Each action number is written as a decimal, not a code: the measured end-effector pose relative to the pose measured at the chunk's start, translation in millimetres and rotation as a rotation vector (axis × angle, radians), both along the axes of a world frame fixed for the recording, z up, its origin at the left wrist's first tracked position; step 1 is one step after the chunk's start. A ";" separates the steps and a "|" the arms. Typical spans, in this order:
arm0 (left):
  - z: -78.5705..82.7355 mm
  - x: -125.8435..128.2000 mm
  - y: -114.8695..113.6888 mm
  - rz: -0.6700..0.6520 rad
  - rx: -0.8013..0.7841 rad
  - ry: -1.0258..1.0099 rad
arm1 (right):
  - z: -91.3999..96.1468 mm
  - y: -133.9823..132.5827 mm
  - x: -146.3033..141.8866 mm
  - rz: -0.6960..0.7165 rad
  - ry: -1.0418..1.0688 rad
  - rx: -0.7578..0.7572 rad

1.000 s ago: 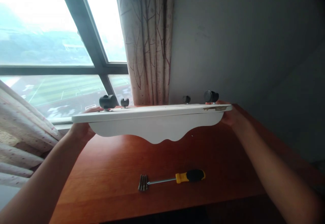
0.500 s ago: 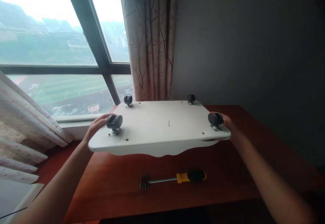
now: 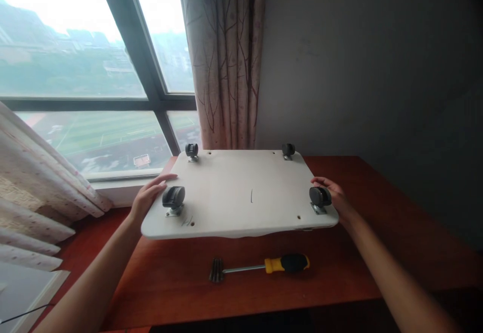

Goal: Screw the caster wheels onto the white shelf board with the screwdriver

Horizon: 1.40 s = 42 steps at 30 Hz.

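Observation:
A white board (image 3: 226, 187) with rounded corners lies underside up, with dark swivel casters on metal plates at its corners. Small screw holes and a short pen mark show on its face. My left hand (image 3: 145, 199) grips the left edge, fingertips resting on top behind the near left caster (image 3: 173, 197). At the opposite edge my right hand (image 3: 335, 196) holds on, its fingers partly hidden behind the near right caster (image 3: 320, 196). In front lies a screwdriver (image 3: 277, 263) with a yellow and black handle, its tip beside several screws (image 3: 216, 270).
The red-brown wooden table (image 3: 339, 267) carries everything, its front edge close to me. Behind it stand a grey wall (image 3: 358, 71) and a patterned curtain (image 3: 230, 61). A large window (image 3: 75, 61) and another curtain (image 3: 30, 172) are on the left.
The board's near edge has come down and its wavy front rim shows less. Both hands have moved lower with it, and the left fingers reach further over the top. The screwdriver and screws stay put.

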<state>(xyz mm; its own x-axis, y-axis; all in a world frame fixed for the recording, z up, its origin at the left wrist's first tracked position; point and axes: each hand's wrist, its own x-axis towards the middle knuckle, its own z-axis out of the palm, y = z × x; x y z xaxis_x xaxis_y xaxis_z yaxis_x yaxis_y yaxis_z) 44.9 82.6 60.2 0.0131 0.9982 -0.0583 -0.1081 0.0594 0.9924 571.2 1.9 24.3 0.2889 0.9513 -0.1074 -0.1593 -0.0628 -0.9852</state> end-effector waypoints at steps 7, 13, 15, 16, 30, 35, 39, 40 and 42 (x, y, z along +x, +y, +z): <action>-7.0 -3.3 -10.3 0.061 -0.007 0.083 | 1.1 -10.5 -1.2 0.012 0.002 -0.028; -7.0 -3.5 -17.4 0.053 -0.015 0.099 | 3.0 -19.5 -2.8 0.028 0.033 -0.051; -5.5 -1.7 -18.3 0.056 -0.007 0.111 | 3.1 -20.5 -2.3 0.044 0.045 -0.059; -4.3 -0.6 -18.6 0.060 0.002 0.116 | 3.0 -20.4 -1.6 0.050 0.042 -0.064; -3.8 -2.4 -20.8 0.039 -0.055 0.038 | 0.0 4.9 2.4 -0.151 -0.155 0.020; -5.3 -6.3 -16.7 0.043 -0.049 0.069 | -0.4 4.9 1.0 -0.173 -0.169 0.049; -4.0 -5.7 -12.0 0.030 -0.039 0.067 | 1.5 4.5 2.6 -0.182 -0.175 0.063; -3.9 -5.0 -11.3 0.034 -0.034 0.066 | 1.8 4.5 3.1 -0.183 -0.177 0.062; -3.8 -3.6 -10.9 0.044 -0.028 0.066 | 1.9 4.6 4.0 -0.184 -0.183 0.059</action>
